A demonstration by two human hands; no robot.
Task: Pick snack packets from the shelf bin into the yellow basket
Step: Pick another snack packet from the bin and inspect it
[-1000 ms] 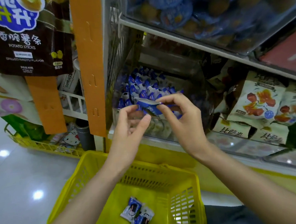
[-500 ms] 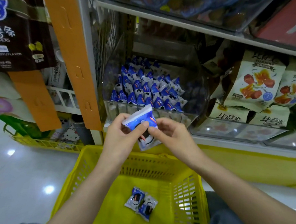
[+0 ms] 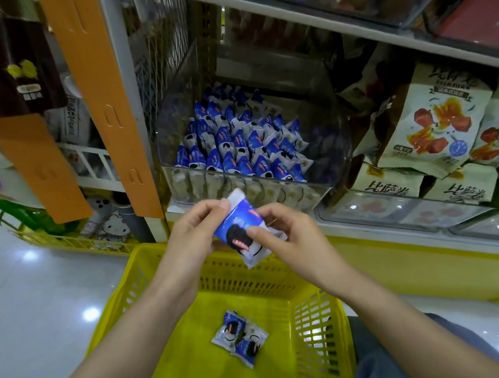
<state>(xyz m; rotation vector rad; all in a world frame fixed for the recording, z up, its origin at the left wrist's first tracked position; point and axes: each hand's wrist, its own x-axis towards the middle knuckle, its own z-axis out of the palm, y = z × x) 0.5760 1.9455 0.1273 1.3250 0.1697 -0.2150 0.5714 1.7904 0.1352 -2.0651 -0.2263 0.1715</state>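
Beige snack bags [image 3: 431,125] right; orange strips [image 3: 103,104] left.

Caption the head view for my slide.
Left hand and right hand pinch a blue packet above the basket holding two packets.

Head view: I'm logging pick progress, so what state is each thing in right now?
held packet: pinched between both hands, not yet dropped.
left hand: pinches its top corner.
right hand: pinches its side.
yellow basket: holds two packets.
shelf bin: open-topped, many packets inside.

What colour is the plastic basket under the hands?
The plastic basket is bright yellow; the head view shows it best.
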